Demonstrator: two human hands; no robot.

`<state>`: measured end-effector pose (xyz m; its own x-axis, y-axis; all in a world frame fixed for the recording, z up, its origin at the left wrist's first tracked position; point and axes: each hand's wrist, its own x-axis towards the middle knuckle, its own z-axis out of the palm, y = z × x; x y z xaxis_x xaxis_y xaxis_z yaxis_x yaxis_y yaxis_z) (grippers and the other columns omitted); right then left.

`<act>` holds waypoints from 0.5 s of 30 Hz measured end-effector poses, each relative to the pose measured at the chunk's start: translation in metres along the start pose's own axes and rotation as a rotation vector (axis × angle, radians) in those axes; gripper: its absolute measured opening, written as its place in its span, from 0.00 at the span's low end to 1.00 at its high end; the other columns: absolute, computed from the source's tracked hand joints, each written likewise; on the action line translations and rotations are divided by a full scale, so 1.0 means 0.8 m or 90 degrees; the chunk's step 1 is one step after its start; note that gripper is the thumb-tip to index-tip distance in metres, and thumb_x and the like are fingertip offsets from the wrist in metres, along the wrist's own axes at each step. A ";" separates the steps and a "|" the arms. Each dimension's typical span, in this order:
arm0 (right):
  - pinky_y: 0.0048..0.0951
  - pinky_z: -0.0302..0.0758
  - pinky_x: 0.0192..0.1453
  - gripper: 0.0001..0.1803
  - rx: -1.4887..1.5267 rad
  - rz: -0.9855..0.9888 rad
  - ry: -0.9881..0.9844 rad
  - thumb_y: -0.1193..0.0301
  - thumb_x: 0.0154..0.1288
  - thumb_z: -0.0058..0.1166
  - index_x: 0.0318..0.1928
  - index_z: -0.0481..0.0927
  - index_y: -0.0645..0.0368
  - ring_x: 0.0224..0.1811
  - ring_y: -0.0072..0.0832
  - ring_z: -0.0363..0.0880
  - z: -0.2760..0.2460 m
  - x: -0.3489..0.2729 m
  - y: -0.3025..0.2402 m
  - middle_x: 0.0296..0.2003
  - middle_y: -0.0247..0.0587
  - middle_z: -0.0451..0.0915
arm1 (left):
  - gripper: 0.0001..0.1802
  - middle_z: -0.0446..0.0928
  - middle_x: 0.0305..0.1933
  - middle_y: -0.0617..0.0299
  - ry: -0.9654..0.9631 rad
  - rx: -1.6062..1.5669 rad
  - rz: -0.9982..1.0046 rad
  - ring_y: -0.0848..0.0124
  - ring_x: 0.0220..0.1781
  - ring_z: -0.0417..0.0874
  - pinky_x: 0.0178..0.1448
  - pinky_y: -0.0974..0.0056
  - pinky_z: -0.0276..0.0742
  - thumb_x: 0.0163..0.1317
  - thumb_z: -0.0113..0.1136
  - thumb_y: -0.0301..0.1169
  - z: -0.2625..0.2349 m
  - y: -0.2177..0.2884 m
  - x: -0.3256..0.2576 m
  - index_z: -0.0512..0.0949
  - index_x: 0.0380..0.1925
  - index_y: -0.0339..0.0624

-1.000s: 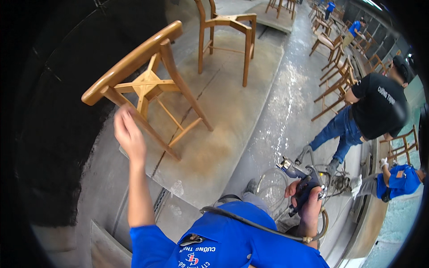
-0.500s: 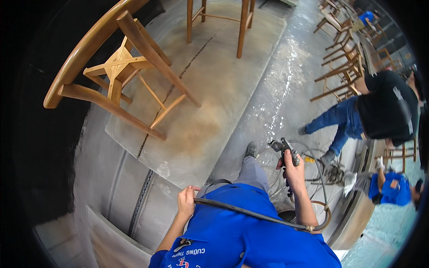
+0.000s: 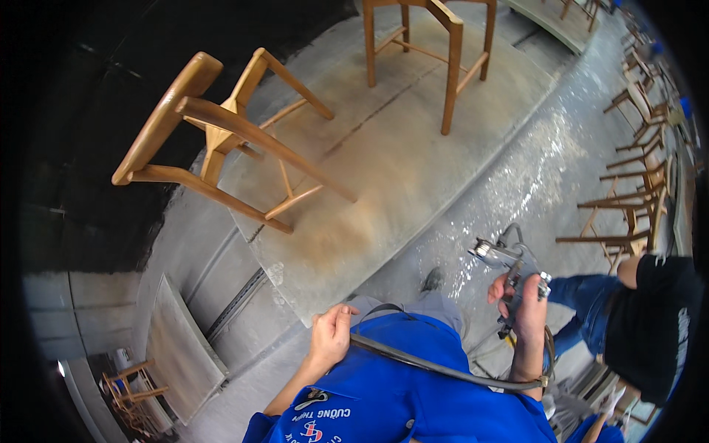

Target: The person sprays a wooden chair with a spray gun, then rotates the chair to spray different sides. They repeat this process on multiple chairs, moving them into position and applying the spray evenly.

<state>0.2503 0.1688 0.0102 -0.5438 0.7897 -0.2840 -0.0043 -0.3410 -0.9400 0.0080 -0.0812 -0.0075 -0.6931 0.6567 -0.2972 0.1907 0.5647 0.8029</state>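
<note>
My right hand [image 3: 530, 310] is wrapped round the handle of a metal spray gun [image 3: 509, 258], held out at the right with its nozzle towards the left. A dark hose [image 3: 436, 368] runs across the front of my blue shirt. My left hand [image 3: 330, 336] is closed round the hose's left end, with thumb and fingers together. Ahead on the left, apart from both hands, a brown wooden chair frame [image 3: 166, 118] with a curved backrest stands on a flat stained platform [image 3: 399, 162]. A crossed wooden support shows where its seat would be.
Another wooden chair [image 3: 454, 66] stands farther back on the platform. A wet grey floor strip [image 3: 532, 162] runs along its right side. Several chairs [image 3: 628, 199] line the right. A person in a black shirt [image 3: 650, 325] bends close at my right.
My view has swung left, bringing in more of the left floor and shifting the chair and bystander. The spray gun has risen and turned in my right hand. My left hand still grips the hose.
</note>
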 end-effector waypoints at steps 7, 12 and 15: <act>0.27 0.71 0.32 0.42 0.160 -0.166 -0.177 0.29 0.70 0.31 0.32 0.70 0.61 0.17 0.25 0.68 -0.015 0.047 -0.082 0.24 0.42 0.73 | 0.18 0.68 0.13 0.56 0.050 -0.061 0.025 0.70 0.16 0.70 0.24 0.61 0.64 0.73 0.49 0.35 0.026 0.047 0.012 0.83 0.33 0.34; 0.21 0.67 0.24 0.41 -0.014 -0.100 -0.105 0.32 0.71 0.34 0.33 0.73 0.63 0.22 0.26 0.75 -0.006 0.081 -0.102 0.23 0.43 0.75 | 0.17 0.67 0.13 0.56 0.058 -0.104 0.032 0.71 0.15 0.69 0.23 0.62 0.63 0.73 0.50 0.33 0.036 0.052 0.034 0.83 0.33 0.34; 0.19 0.64 0.19 0.35 -0.173 0.019 -0.080 0.40 0.76 0.38 0.35 0.74 0.64 0.27 0.25 0.81 -0.003 0.099 -0.100 0.27 0.42 0.79 | 0.16 0.68 0.13 0.56 0.053 -0.118 0.020 0.71 0.15 0.69 0.24 0.63 0.63 0.73 0.50 0.33 0.044 0.050 0.046 0.83 0.32 0.34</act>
<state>0.2095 0.2594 0.0622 -0.6395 0.7069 -0.3021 0.2286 -0.2002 -0.9527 0.0148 -0.0171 -0.0049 -0.7450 0.6252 -0.2328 0.0873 0.4374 0.8950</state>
